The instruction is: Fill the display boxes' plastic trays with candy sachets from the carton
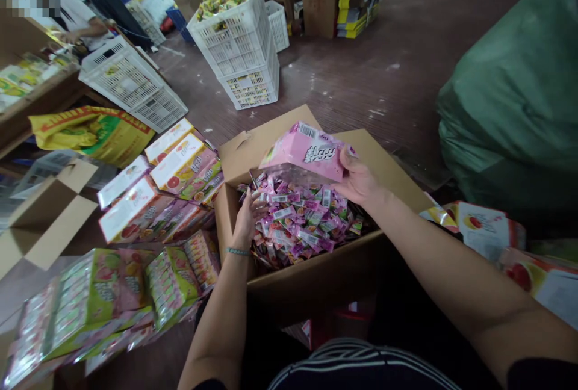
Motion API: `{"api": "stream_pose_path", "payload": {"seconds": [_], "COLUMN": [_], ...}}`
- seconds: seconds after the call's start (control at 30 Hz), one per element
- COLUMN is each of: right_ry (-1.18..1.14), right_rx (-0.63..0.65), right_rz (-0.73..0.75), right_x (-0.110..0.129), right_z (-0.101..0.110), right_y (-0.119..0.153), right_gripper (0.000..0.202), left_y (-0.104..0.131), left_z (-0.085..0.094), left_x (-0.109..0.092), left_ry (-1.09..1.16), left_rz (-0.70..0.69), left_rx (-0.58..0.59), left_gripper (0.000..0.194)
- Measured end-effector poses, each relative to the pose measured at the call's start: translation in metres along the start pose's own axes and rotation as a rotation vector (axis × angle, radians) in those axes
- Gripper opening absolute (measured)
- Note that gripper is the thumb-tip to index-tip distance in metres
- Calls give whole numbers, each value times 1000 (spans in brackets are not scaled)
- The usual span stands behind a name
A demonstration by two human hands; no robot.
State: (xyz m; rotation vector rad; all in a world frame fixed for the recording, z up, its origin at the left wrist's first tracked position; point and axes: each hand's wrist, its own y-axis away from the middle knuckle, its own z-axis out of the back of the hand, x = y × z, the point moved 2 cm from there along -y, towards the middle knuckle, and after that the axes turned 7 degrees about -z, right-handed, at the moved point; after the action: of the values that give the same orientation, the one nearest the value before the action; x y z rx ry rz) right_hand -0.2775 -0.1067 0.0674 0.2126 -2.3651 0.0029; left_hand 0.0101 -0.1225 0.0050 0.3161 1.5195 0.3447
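A large open cardboard carton (316, 269) stands in front of me, filled with a heap of small purple and pink wrapped packets (298, 215). My right hand (356, 179) grips the right end of a pink printed box (311, 149) with a barcode, tilted above the far side of the heap. Over the left side of the carton is my left hand (247, 215), its fingers apart at the edge of the packets. It appears to hold nothing. A beaded bracelet is on that wrist.
Stacked fruit-printed boxes (158, 191) and packs of filled display boxes (108, 294) lie at left. White crates (239, 47) stand beyond the carton. A big green sack (510, 95) bulges at right. Another person (90, 23) works at a table, upper left.
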Motion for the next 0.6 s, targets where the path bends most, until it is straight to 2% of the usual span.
{"api": "stream_pose_path", "payload": {"seconds": [0.13,0.2,0.27,0.33,0.43,0.5,0.53,0.6], "right_ry": [-25,-13,10,16,-21,-38,-34,3], "right_rx": [-37,-91,-125,-150,-195,-203,-196,-168], "right_rz": [129,201,265,313,337,326,316,294], "right_x": [18,26,32,36,38,39,40,43], "right_z": [6,12,16,18,20,21,21,20], "right_y": [10,15,19,20,19,19,19,22], "right_gripper": [58,55,50,47,52,56,58,58], "left_y": [9,17,24,26,18,7,2,-5], "left_z": [-2,-14,-37,-68,-112,-127,-128,-121], "left_x": [1,-4,-12,-19,-19,-11,-5,8], "left_ry": [-458,-732,-1038,-1283,-1509,-1604,-1630,-1643], "left_rz": [-149,-292,-451,-596,-720,-647,-564,-401], "left_rx": [-151,-223,-258,-162,136,289,337,364], "left_gripper": [60,62,69,75,80,83,84,87]}}
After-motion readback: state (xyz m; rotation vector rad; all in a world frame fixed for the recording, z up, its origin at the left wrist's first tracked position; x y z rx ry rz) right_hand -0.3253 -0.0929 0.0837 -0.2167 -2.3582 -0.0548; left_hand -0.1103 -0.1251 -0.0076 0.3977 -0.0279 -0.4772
